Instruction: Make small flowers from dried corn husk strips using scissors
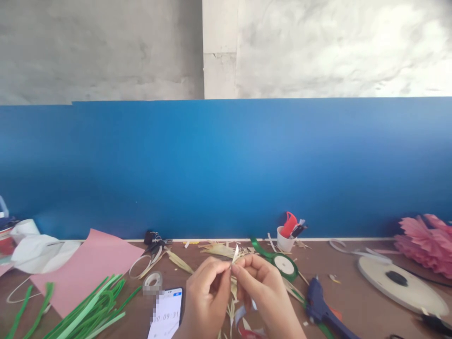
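My left hand point(209, 295) and my right hand point(264, 288) meet above the front middle of the table. Their thumbs and fingertips press together around a thin, pale strip point(236, 254) that looks like dried husk, its pointed end standing up between them. More dried husk pieces point(231, 310) hang or lie under the hands; which of these belong to the held strip I cannot tell. A roll of tape point(243, 313) is partly hidden below my right hand. Just beyond that hand lies a spool of green ribbon point(284, 265).
To the left are green pipe cleaners point(95, 306), pink paper point(93, 263), a tape roll point(152, 282) and a phone point(165, 313) showing a timer. At right lie a blue glue gun point(323, 306), an oval white board point(399, 285) and pink paper flowers point(425, 245). A white cup point(285, 240) stands behind, near the blue partition point(226, 169).
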Available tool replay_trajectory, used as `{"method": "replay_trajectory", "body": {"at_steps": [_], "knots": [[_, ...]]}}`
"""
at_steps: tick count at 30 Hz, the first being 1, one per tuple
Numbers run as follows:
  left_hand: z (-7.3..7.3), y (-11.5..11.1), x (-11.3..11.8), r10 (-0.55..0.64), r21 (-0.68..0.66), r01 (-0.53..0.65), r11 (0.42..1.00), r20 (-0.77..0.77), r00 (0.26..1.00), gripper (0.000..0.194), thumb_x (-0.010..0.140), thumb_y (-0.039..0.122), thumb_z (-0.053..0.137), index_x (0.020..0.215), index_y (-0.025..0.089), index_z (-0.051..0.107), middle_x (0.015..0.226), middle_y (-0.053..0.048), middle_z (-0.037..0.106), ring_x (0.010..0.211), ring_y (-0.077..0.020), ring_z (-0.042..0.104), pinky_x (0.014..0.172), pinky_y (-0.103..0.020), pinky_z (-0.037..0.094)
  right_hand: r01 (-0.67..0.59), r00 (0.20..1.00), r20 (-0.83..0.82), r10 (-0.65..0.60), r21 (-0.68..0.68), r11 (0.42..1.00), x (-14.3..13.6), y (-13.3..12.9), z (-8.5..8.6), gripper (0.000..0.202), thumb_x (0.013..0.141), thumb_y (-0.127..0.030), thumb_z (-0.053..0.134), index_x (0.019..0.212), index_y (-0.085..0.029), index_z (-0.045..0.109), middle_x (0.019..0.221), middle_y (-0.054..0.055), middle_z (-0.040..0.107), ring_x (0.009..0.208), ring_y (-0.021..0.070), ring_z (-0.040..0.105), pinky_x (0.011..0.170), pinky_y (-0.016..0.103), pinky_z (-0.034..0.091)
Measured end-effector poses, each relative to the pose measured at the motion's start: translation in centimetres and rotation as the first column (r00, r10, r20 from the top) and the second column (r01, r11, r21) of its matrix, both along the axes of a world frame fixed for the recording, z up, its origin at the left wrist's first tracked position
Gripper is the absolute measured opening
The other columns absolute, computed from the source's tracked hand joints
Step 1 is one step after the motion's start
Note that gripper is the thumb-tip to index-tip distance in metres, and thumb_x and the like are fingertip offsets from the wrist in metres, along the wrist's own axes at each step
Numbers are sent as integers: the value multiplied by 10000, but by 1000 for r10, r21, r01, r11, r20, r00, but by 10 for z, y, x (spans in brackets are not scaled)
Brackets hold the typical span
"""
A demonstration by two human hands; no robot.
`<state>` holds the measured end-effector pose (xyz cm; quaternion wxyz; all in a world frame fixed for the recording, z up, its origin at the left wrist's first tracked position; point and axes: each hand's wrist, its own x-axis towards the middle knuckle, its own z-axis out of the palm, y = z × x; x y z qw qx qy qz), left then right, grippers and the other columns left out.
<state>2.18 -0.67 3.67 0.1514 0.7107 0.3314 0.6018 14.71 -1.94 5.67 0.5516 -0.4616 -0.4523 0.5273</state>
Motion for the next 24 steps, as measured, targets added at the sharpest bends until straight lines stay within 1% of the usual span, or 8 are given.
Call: {"method": "replay_trajectory", "body": {"at_steps": [3,6,10,13,17,21,22,24], "knots": [[2,-2,1,-50,-167,65,984,90,995,184,877,187,528,759,183,671,641,2,608,560,-118,570,519,-184,439,34,999,-9,-34,30,999,-2,-2,0,413,686,-530,738,682,-159,555,411,-48,544,334,33,402,367,138,310],[5,-4,3,-102,-287,158,945,201,974,182,870,245,555,755,179,680,664,-8,630,605,-134,586,562,-196,455,70,997,-35,-67,86,994,-5,-3,1,398,695,-518,739,704,-158,571,423,-56,524,345,35,399,357,138,319],[11,-6,3,-144,-395,283,874,346,927,191,854,305,581,801,172,707,710,-32,672,660,-160,607,625,-224,470,85,996,-40,-80,156,984,-7,-4,3,393,683,-507,755,697,-150,591,461,-56,515,399,49,447,377,136,366],[14,-7,4,-146,-453,363,814,446,883,193,813,335,635,785,166,723,683,-38,673,632,-154,586,599,-224,456,117,993,-46,-110,171,978,-7,-5,6,403,676,-518,754,689,-151,589,457,-61,500,405,50,439,378,134,359],[14,-5,4,-93,-535,429,728,542,835,208,719,361,739,761,158,731,626,-27,645,533,-93,481,488,-174,348,107,993,25,-113,171,979,-4,-6,6,387,685,-522,738,681,-165,590,457,-52,514,390,60,424,354,149,349],[15,-3,2,-58,-603,500,622,601,797,273,658,395,785,776,156,725,596,-9,612,462,-43,369,435,-153,229,64,987,127,-95,227,972,3,-3,4,311,718,-463,726,686,-173,620,458,-50,516,396,63,422,372,158,364],[16,-3,2,-57,-608,504,614,602,796,279,656,399,786,775,154,724,590,-3,604,446,-34,342,429,-155,212,43,987,141,-78,234,971,5,-2,4,297,722,-448,726,685,-173,622,464,-48,519,406,67,437,385,161,375],[17,-3,3,-61,-606,487,629,587,807,270,666,395,778,761,149,721,572,6,592,431,-25,309,428,-159,205,19,988,143,-52,228,973,6,-1,5,287,725,-432,728,677,-172,615,479,-47,520,426,72,462,409,167,393]]}}
